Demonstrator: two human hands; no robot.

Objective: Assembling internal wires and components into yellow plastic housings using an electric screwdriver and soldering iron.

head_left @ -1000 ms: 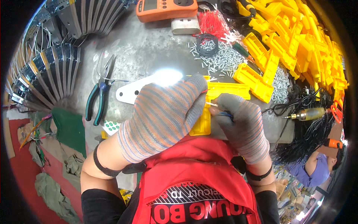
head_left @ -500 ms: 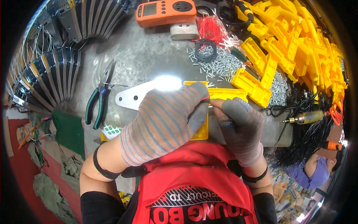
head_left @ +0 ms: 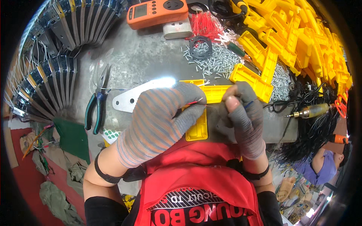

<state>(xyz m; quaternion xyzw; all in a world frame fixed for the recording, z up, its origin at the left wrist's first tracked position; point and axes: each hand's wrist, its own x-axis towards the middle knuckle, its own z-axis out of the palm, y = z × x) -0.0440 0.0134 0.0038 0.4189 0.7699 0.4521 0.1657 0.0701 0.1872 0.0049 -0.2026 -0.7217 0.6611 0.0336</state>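
Both my hands wear grey striped gloves that leave the fingertips bare. My left hand (head_left: 162, 116) pinches a thin red wire (head_left: 193, 102) between thumb and fingers, its end sticking out to the right. Apart from it, to the right, my right hand (head_left: 244, 120) is closed with curled fingers; a small blue bit shows at its side, and what it holds is unclear. Under the hands lies a yellow plastic housing (head_left: 198, 130), partly covered by my left hand. A white metal plate (head_left: 126, 98) with round holes lies beyond my left wrist, its far end glaring brightly.
Teal-handled pliers (head_left: 98, 101) lie left of the plate. An orange meter (head_left: 156, 13), red wires (head_left: 205, 26), loose screws (head_left: 218, 62) and a heap of yellow housings (head_left: 294, 41) sit farther back. A screwdriver (head_left: 311, 111) and black cables (head_left: 301, 139) are at right. Another person (head_left: 320, 165) is lower right.
My right hand has drawn away from my left hand, slightly up, with its thumb now showing. My left hand keeps pinching the red wire. The whole view has shifted slightly.
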